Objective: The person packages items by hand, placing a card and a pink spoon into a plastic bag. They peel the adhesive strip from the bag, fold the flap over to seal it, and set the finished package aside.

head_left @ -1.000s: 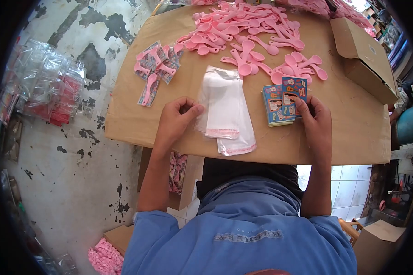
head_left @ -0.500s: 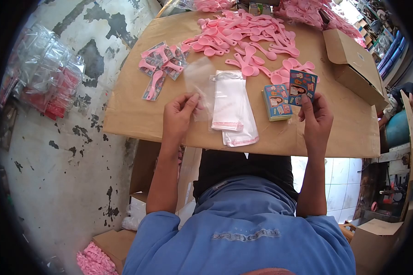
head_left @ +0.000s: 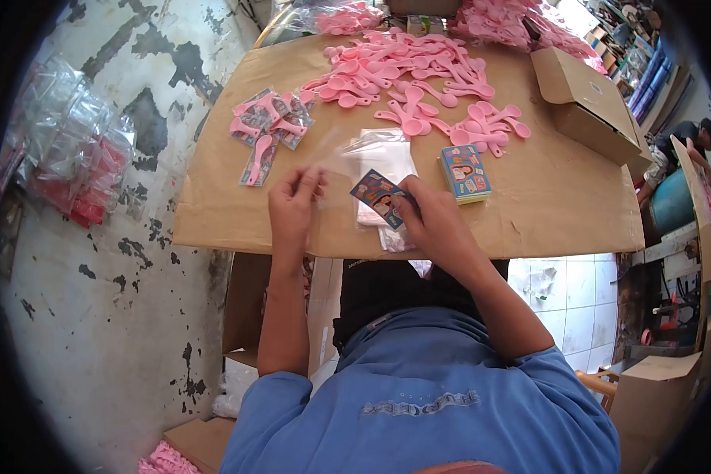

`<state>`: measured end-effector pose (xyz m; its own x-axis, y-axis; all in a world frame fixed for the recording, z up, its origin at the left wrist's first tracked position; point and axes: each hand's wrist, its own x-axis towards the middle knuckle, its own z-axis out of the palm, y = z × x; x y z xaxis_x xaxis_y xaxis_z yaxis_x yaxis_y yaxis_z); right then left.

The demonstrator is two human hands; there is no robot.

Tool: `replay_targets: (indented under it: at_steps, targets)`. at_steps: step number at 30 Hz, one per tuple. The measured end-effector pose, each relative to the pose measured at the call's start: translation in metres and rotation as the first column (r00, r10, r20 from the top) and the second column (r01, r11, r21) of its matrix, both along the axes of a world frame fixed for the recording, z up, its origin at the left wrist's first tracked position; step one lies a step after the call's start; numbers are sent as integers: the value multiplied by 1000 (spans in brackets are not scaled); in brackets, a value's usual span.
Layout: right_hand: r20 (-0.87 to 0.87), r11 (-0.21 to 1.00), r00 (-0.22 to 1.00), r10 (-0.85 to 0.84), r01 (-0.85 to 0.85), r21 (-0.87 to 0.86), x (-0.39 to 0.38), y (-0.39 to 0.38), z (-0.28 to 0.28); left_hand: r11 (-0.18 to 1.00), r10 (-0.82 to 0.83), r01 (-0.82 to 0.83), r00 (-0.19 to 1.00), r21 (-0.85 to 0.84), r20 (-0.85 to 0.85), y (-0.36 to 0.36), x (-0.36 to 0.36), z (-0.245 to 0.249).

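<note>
Card (head_left: 379,196): small, printed, picture side up and tilted; gripped at its near edge by right hand (head_left: 433,225), fingers closed on it. Position: above the near middle of table (head_left: 561,205), just in front of the chest, overlapping the bag stack (head_left: 389,154) in this view.

Bag (head_left: 333,167): clear, blurred, raised off the table just left of the card; near edge pinched in left hand (head_left: 292,207), fingertips pressed together on the film. Touching the card or apart from it: cannot be told through the blur.

Bag stack: flat clear sleeves with a pink-red strip at the near end, lying between both hands and partly hidden by the card.

Card pile (head_left: 464,172): blue-edged, squared up, just right of the bag stack, apart from both hands.

Loose spoons (head_left: 407,75): pink plastic, heaped across the far half of the table, nearest ones just beyond the card pile.

Packed spoons (head_left: 267,133): a few sleeves, each with a pink spoon inside, fanned at the far left of the table.

Box (head_left: 588,99): brown cardboard, at the far right corner of the table.

Floor, left: clear packets (head_left: 71,150) with red contents, heaped on patchy concrete.

Far right edge: a second person (head_left: 683,142), low down, well apart from the table.
</note>
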<state>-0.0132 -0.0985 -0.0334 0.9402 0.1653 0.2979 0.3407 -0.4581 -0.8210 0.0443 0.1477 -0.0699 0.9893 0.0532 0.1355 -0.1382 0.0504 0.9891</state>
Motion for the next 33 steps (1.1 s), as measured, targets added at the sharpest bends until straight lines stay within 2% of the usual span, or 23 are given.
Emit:
replay_targets:
  at_steps: [2,5,8,10,11,14,18,21,25,27,33]
  targets:
    - [-22,1000,1000,10,-10,7,2,0,1,948,106,-108,994,-298,-24,5,-3,3]
    - [-59,994,998,-9,16,111,5,-5,4,852,72,-88,996,-516,-51,-5,-13,17]
    - [-113,974,993,-42,66,218,4,-14,5,791,33,-64,997,-608,-63,-12,-14,14]
    - [-172,954,985,-27,77,291,4,-22,6,791,48,-80,996,-607,-68,-26,-16,17]
    - [-186,959,982,25,29,283,4,-27,6,792,49,-81,996,-605,-70,-34,-17,20]
    - [-317,873,924,213,-34,486,6,-28,13,782,-16,-33,997,-622,-73,-61,-24,33]
    - [-250,794,945,213,-19,607,13,-30,10,791,-86,36,995,-611,-52,-83,-26,30]
    - [-248,795,958,144,38,606,11,-34,13,792,-75,35,996,-609,-40,-92,-27,37]
    - [-284,809,947,153,45,586,0,-48,11,798,-13,-2,1000,-603,-21,-96,-24,38]
    - [-310,819,939,147,60,570,-3,-53,12,796,-33,21,999,-605,-9,-100,-25,40]
    - [-249,771,949,191,11,637,8,-60,12,792,-90,68,996,-606,-6,-121,-28,46]
